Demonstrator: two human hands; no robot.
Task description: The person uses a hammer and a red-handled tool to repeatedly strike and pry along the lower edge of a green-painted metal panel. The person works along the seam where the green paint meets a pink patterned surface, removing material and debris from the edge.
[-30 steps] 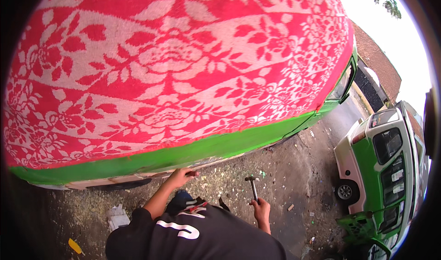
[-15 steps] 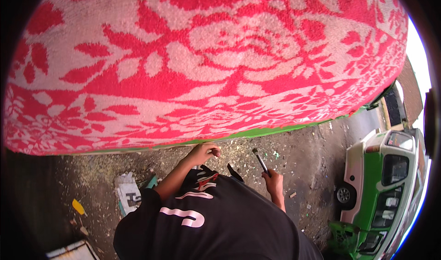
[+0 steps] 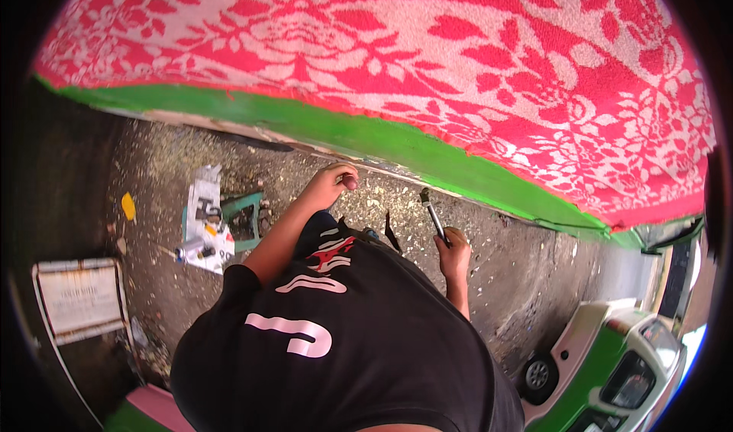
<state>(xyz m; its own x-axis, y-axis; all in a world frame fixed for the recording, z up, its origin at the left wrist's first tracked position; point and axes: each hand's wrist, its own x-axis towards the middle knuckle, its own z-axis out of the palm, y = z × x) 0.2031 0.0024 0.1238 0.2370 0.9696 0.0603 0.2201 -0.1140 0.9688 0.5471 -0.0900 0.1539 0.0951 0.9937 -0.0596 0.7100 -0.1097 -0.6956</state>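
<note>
My right hand [image 3: 456,253] is wrapped round a slim stick-like tool [image 3: 434,216], its upper end pointing away from me. The tool has a dark grip, a pale shaft and a small dark tip; its exact kind does not show. That tip sits close to the lower edge of a green painted vehicle body [image 3: 351,130]. My left hand [image 3: 327,187] is curled closed near the same edge, a small reddish-brown rounded shape at its fingers. Whether that is a fingertip or a held piece I cannot tell. A red and pale pink floral towel-like cloth [image 3: 382,58] covers the body above.
Pale flakes litter the dirty ground [image 3: 382,199]. A teal frame [image 3: 248,222], a printed white sheet [image 3: 203,203] and a silver can [image 3: 191,249] lie to my left. Behind are a metal-framed sign [image 3: 80,298] and a green-and-white van [image 3: 603,367]. A yellow scrap [image 3: 128,206] lies far left.
The view has shifted, so the cloth sits higher and more green body shows below it. Both hands appear higher in the picture; the right hand still holds the tool.
</note>
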